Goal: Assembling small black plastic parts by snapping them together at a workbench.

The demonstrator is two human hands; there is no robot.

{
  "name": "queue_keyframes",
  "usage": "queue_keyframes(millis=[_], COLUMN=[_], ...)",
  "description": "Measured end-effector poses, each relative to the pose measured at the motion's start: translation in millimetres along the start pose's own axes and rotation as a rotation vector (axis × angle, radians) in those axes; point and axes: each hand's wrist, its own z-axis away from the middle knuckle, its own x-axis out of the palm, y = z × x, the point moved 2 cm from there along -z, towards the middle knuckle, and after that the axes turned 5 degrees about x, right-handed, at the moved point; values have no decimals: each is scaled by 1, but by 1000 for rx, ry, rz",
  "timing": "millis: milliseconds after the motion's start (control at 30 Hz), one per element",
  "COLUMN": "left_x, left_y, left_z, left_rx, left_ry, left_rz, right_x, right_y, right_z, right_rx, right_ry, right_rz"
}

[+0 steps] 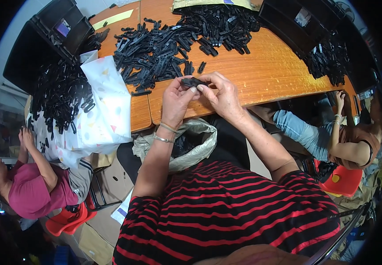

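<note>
Above the near edge of the wooden table [266, 84], both my hands pinch one small, elongated black plastic part [191, 82]. My left hand [176, 100] has its thumb and fingers closed on the left side of it. The thumb and forefinger of my right hand [222, 97] close on its right end. Fingers partly hide the part, so its exact kind does not show. Just beyond my hands lies a large pile of similar black plastic parts [155, 51], with a loose one [202, 67] near its edge. An open woven sack [206, 152] with dark contents sits below my wrists.
Black bins [60, 31] stand at the far left and far right [305, 26]. More black parts lie on a patterned white sheet [111, 106] at left. One person [36, 190] sits at my left, another [350, 141] at my right, both on red seats.
</note>
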Motion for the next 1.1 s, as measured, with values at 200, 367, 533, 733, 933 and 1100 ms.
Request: queue_keyframes(millis=[200,367,533,733,933,1100], left_x=[-4,-5,0,15,4,-11], left_y=[-3,-5,4,18,16,18], left_z=[0,0,6,17,27,45], left_rx=[6,27,65,218,192,46], left_ry=[11,-1,-7,-14,26,-2], left_rz=[-68,-110,-92,-348,-420,-432], right_x=[-1,1,5,14,23,40], right_y=[-3,1,11,12,16,14], right_z=[-1,-3,-2,1,13,34], right_rx=[-59,-57,35,109,212,291], right_ry=[-17,-4,-61,-30,-216,-279], right_rz=[48,22,-113,-277,-276,-212])
